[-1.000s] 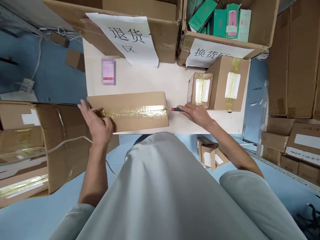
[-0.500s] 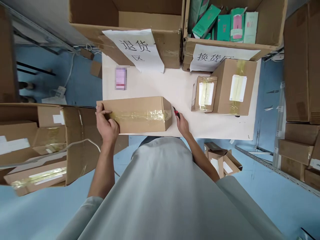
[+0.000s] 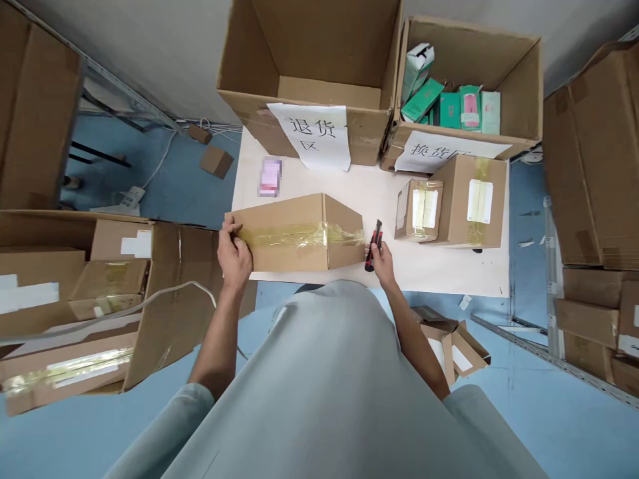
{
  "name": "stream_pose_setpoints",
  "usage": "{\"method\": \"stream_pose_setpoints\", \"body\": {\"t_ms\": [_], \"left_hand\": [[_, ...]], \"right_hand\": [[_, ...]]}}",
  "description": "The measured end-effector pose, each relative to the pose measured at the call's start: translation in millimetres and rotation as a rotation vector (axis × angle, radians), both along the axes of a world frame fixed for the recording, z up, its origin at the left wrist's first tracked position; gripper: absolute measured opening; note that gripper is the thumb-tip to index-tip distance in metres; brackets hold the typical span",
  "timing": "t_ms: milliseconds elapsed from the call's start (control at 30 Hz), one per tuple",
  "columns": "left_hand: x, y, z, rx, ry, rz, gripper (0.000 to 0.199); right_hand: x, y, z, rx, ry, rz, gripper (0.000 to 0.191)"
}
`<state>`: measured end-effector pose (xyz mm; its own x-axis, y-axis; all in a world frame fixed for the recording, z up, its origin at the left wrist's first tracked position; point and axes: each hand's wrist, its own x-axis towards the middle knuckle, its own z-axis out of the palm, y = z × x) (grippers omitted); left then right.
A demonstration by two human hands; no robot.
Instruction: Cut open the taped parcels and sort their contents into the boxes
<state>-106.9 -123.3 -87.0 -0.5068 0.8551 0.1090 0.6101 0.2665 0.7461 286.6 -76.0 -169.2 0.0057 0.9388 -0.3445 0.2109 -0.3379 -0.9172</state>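
A long brown carton (image 3: 284, 256) with yellowish tape along its side lies near the table's front edge. My left hand (image 3: 235, 256) grips its left end, fingers bent over the corner. At the carton's right end, my right hand (image 3: 383, 263) is closed on a red and black utility knife (image 3: 374, 246), which points away from me. Some fingers of the right hand are hidden by the knife and carton. A blurred pink item (image 3: 270, 177) lies behind the carton on the white table (image 3: 319, 179).
Two taped cartons (image 3: 424, 209) (image 3: 464, 199) stand at the table's right. Behind are two big labelled boxes (image 3: 369, 143) (image 3: 516, 100), the right one holding green packages (image 3: 449, 110). A large open box (image 3: 174, 286) with cartons stands left; opened cartons (image 3: 456, 346) lie on the floor at right.
The view has shifted. The carton is turned so that more of its right end shows. The knife in my right hand has swung more upright beside that end.
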Motion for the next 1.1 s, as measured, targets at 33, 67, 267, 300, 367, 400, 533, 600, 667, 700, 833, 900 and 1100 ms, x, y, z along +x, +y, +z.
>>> {"method": "stream_pose_setpoints", "body": {"t_ms": [33, 67, 267, 300, 367, 400, 533, 600, 667, 700, 833, 900, 1100], "left_hand": [[4, 0, -4.3, 0.013, -0.02, 0.0, 0.036], [9, 1, -9.3, 0.025, -0.048, -0.003, 0.038], [59, 11, -49.9, 0.017, -0.299, -0.063, 0.058], [66, 12, -56.5, -0.002, -0.339, -0.092, 0.06], [75, 11, -68.3, -0.049, -0.413, -0.18, 0.061], [77, 10, -73.5, -0.077, -0.445, -0.231, 0.06], [64, 11, -84.3, -0.183, -0.536, -0.336, 0.062], [50, 16, -77.0, -0.16, -0.578, -0.341, 0.063], [35, 25, -56.0, -0.067, -0.61, -0.36, 0.062], [29, 30, -40.6, -0.009, -0.618, -0.382, 0.061], [16, 55, 30.0, 0.023, -0.626, -0.574, 0.059], [14, 67, 52.7, -0.026, -0.614, -0.664, 0.063], [11, 86, 52.4, -0.019, -0.662, -0.78, 0.05]], "right_hand": [[6, 2, 12.7, 0.022, -0.023, -0.023, 0.058], [13, 5, 27.2, 0.05, -0.059, -0.047, 0.058], [34, 23, 137.6, 0.289, -0.485, -0.064, 0.055], [30, 24, 153.2, 0.309, -0.58, -0.05, 0.054], [14, 25, 175.5, 0.336, -0.761, -0.013, 0.051], [5, 25, 181.9, 0.351, -0.833, 0.014, 0.049], [-27, 17, 187.4, 0.439, -1.005, 0.128, 0.042], [-36, 10, 189.9, 0.439, -1.064, 0.127, 0.043], [-42, 0, 198.3, 0.404, -1.104, 0.08, 0.044], [-45, -6, 204.8, 0.382, -1.114, 0.055, 0.044], [-73, -34, 236.9, 0.29, -1.019, 0.065, 0.046], [-93, -50, 250.0, 0.218, -0.908, 0.116, 0.048], [-147, -82, 265.7, 0.056, -0.768, 0.328, 0.056]]}}
